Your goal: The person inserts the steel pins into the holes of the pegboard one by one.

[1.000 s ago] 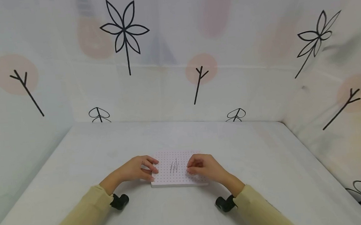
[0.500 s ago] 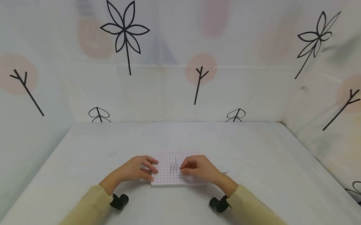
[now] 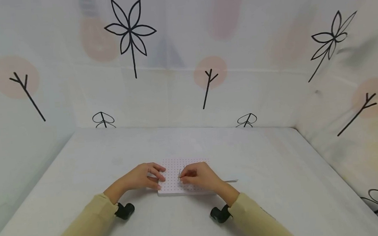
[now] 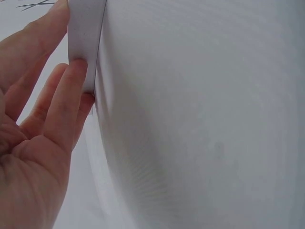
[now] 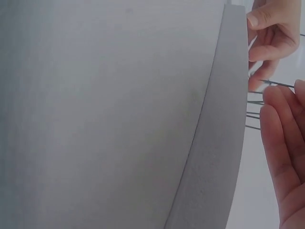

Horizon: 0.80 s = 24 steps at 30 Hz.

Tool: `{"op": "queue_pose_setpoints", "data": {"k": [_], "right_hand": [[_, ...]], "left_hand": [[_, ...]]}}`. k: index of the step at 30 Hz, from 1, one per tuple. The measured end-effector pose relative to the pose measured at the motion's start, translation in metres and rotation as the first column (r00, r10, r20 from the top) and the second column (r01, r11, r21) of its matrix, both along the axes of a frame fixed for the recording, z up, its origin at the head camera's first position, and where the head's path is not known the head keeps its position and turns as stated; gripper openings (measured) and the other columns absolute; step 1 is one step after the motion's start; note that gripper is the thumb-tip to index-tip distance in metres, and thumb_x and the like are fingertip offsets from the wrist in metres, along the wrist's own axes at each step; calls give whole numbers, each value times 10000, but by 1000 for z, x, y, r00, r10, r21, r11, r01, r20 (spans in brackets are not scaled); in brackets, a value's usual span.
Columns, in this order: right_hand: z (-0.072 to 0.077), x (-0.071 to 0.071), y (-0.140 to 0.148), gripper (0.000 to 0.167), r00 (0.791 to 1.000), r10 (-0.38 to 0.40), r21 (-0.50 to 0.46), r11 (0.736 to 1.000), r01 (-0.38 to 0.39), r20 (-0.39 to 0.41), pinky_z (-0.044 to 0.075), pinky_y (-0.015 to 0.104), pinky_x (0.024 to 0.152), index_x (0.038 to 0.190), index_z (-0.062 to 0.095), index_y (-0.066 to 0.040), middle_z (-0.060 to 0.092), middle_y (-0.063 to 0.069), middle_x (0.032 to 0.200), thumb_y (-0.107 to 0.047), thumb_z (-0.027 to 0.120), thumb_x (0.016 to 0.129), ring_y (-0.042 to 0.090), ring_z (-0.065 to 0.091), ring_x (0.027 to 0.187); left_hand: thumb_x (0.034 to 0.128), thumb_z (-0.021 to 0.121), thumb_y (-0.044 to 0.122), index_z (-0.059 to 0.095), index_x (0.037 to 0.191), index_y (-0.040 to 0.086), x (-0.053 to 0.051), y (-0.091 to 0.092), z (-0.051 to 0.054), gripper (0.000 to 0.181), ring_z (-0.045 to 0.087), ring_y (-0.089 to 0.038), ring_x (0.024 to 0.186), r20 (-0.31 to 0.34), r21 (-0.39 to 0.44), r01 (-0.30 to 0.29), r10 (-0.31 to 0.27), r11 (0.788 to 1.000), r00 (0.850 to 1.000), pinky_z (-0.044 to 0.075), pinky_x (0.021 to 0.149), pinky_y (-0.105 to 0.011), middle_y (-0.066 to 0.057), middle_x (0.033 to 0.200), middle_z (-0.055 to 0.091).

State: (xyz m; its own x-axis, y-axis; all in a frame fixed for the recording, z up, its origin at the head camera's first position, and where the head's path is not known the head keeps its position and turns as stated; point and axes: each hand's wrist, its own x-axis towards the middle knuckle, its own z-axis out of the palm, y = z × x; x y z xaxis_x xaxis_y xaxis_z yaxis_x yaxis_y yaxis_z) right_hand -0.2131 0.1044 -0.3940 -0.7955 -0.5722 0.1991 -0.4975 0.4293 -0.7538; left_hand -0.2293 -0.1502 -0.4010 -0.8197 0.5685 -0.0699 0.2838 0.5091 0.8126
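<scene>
A white board [image 3: 171, 188] patterned with rows of small pink dots lies on the table. My left hand [image 3: 143, 176] grips its left edge; the left wrist view has the thumb [image 4: 76, 90] against the board's side. Over the board's middle, my right hand [image 3: 198, 174] holds its fingertips together at a thin dark stick [image 5: 283, 84]. More thin sticks [image 3: 184, 167] show on the board near those fingertips, partly hidden by the hand. In the right wrist view, several sticks [image 5: 253, 114] jut past the board's edge [image 5: 224, 119].
A few thin sticks [image 3: 232, 181] lie on the white table [image 3: 273, 178] right of the board, partly behind my right wrist. Cloth walls [image 3: 170, 90] with plant drawings stand at the back and sides.
My right hand has moved left across the board to the sticks at its middle. The sticks lying on the right have come into view. The left hand has stayed in place.
</scene>
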Motion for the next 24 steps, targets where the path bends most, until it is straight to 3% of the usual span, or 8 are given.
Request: {"op": "queue_pose_setpoints", "data": {"k": [12, 24], "right_hand": [[-1, 0, -8, 32, 999, -16, 48, 999, 18, -48, 508, 211, 696, 858, 714, -70, 677, -39, 817, -73, 698, 831, 65, 599, 741], [1, 1, -10, 33, 999, -11, 45, 999, 13, -45, 508, 204, 684, 851, 716, -53, 683, -27, 812, -69, 700, 828, 59, 603, 734]], "left_hand": [[714, 800, 84, 737, 879, 119, 0, -1, -1, 180, 601, -207, 1018, 2, 9, -1, 1, 1000, 1000, 498, 856, -305, -90, 1240, 538], [713, 802, 87, 739, 874, 123, -1, -1, -2, 177, 584, -216, 1044, -14, -1, 1, -1, 1000, 1000, 495, 863, -308, -79, 1237, 544]]}}
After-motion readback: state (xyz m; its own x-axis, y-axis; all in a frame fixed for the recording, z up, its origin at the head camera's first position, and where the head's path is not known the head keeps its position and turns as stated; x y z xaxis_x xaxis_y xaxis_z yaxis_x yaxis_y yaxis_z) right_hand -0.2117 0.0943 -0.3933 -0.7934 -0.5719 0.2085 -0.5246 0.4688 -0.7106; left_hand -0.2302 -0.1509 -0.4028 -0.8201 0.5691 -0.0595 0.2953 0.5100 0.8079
